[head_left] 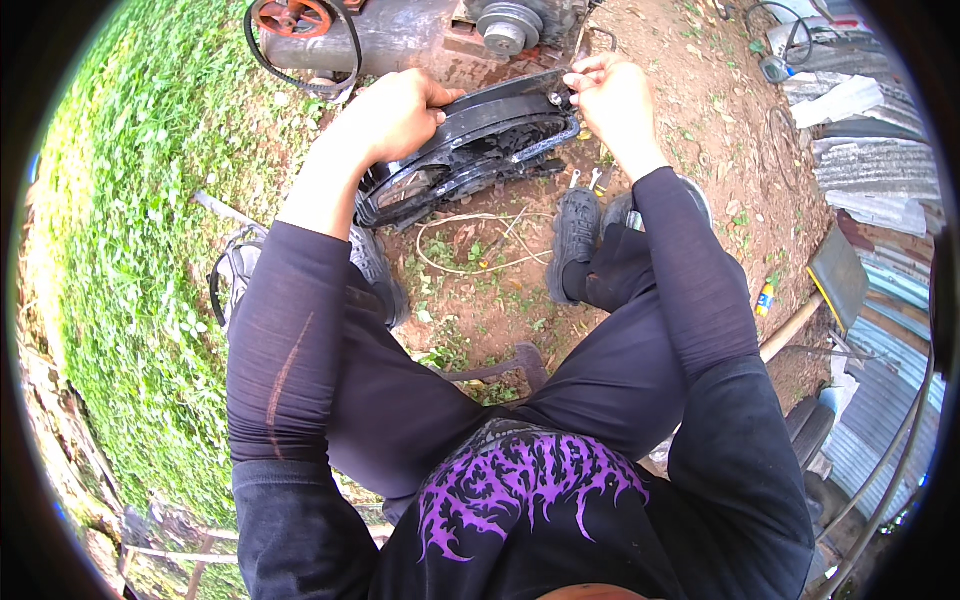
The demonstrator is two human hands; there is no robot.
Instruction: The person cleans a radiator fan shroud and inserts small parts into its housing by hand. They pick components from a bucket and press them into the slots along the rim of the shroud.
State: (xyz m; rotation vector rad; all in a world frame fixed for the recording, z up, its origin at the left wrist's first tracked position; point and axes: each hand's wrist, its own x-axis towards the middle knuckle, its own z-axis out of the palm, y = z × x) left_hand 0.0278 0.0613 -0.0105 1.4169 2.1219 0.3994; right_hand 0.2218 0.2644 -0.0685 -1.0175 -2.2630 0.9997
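Observation:
A black, round, open-framed part with a broad curved rim [490, 120] stands tilted on the ground ahead of me, between my feet and the machine. My left hand [398, 112] is closed over its upper left edge, thumb and fingers on the rim. At the part's right end, my right hand [612, 95] is pinched beside a small silver bolt head [556, 99]. What those fingertips hold, if anything, is too small to make out. A blue-grey bar [545, 143] runs along the part's lower right side.
Behind the part lies a rusty tank [400, 38] with a grey pulley [510, 28], an orange wheel [292, 15] and a black belt [252, 50]. Wrenches [575, 178] and a looped pale cord [432, 257] lie on the dirt. A wooden-handled shovel [836, 278] and corrugated sheets [865, 170] are at right.

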